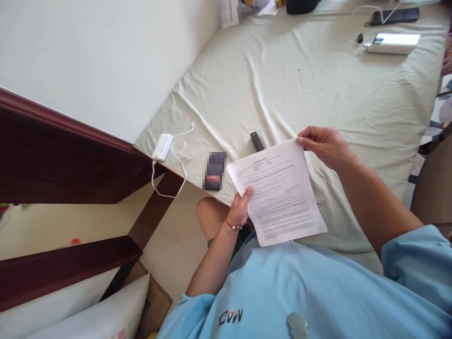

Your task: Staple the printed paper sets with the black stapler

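Note:
A printed sheet of paper (282,197), dense with lines of text, is held over my lap and the near edge of the bed. My left hand (240,207) grips its left edge, thumb on top and the other fingers hidden beneath. At the sheet's upper right corner, my right hand (323,145) pinches the paper between thumb and fingers. A small black device (256,141) lies on the bed just beyond the top edge, partly covered by the sheet. To the left of the paper rests a phone (214,171) with a blurred-out screen.
A white power adapter (162,147) with a looped white cable sits at the bed's left corner. At the far right lie a white power bank (394,43) and a dark phone-like device (395,16). Dark red wooden furniture (63,146) stands at left. Wrinkled pale sheeting (318,80) covers the bed.

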A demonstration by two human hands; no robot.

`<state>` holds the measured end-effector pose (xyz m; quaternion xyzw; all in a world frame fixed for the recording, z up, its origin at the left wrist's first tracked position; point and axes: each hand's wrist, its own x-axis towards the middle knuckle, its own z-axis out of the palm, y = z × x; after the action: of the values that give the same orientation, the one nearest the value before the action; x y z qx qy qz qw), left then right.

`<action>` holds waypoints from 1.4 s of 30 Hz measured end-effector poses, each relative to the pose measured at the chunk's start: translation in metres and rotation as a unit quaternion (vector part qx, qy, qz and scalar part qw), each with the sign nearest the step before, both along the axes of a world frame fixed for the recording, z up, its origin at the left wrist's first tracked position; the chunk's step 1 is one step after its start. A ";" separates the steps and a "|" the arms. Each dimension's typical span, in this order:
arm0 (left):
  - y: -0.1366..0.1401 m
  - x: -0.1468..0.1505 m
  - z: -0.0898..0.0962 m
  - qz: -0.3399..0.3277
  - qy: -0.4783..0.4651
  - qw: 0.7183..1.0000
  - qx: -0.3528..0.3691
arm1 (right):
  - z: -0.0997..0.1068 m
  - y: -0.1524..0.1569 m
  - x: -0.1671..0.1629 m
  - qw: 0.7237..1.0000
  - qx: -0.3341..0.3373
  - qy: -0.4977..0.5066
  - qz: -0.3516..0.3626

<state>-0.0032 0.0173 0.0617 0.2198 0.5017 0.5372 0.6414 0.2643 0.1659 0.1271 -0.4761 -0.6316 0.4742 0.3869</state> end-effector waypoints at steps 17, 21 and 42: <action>0.004 0.006 -0.001 -0.003 0.049 0.999 -0.003 | -0.008 -0.007 -0.005 0.966 0.146 -0.190 -0.099; 0.006 0.007 -0.002 0.002 0.062 0.998 -0.012 | -0.012 -0.011 -0.006 0.965 0.154 -0.171 -0.125; 0.002 0.007 -0.005 -0.012 0.058 0.998 0.007 | -0.027 -0.017 -0.008 0.979 0.111 -0.019 -0.170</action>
<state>0.0037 0.0192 0.0569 0.2618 0.5316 0.5192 0.6159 0.2566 0.1494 0.1004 -0.5393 -0.5973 0.3194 0.5004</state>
